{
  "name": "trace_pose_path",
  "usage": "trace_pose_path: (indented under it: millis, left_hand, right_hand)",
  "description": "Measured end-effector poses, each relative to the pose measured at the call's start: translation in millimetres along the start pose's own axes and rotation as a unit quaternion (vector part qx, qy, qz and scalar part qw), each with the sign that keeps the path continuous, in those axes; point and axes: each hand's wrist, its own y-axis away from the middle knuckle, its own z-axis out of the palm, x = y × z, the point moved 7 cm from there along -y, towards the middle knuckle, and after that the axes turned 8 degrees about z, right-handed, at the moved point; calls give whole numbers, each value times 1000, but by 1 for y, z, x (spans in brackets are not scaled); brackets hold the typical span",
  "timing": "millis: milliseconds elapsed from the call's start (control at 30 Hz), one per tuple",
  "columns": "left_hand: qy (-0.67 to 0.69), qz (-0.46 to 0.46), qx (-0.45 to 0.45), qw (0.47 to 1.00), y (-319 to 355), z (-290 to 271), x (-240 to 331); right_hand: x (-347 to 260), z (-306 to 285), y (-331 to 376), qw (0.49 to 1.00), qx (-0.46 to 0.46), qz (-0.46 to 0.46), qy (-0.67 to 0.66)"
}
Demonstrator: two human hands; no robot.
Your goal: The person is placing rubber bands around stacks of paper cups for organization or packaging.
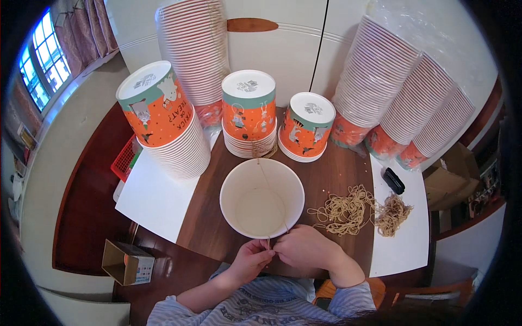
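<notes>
A white-lined paper bucket [232, 198] stands mouth up on the brown table in front of me. A thin tan cord [262, 169] runs from its far rim down across the opening to the near side. Just below the near rim, my left hand [251, 259] pinches the cord between thumb and fingers. Close against it, my right hand [304, 248] is closed on the cord too, its fingertips partly hidden. The two hands almost touch. To the right lie a loose tangle of tan cords [348, 212] and a smaller bundle of cords [393, 215].
Behind the bucket stand upturned orange paper buckets in a tall stack [174, 133], a short stack [249, 114] and another short stack [307, 127]. Plastic-wrapped stacks [375, 70] rise farther back. A black object [393, 181] lies at right; an open carton [128, 263] sits lower left.
</notes>
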Motion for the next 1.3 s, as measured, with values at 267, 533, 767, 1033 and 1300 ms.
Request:
trace_pose_path:
  millis: [267, 533, 767, 1033, 1300]
  left_hand:
    - [40, 7, 10, 999, 0, -5, -3]
    - [-27, 23, -34, 999, -1, -2, 1]
    - [-63, 36, -12, 997, 1, -4, 1]
    - [-19, 48, 44, 998, 3, -1, 12]
    - [19, 14, 115, 993, -3, 4, 31]
  right_hand:
    - [1, 8, 0, 1000, -23, 2, 2]
    - [2, 3, -2, 999, -29, 19, 21]
    - [1, 13, 1, 999, -39, 7, 10]
    - [-6, 0, 1, 1000, 5, -9, 27]
    - [-20, 16, -2, 998, -6, 15, 59]
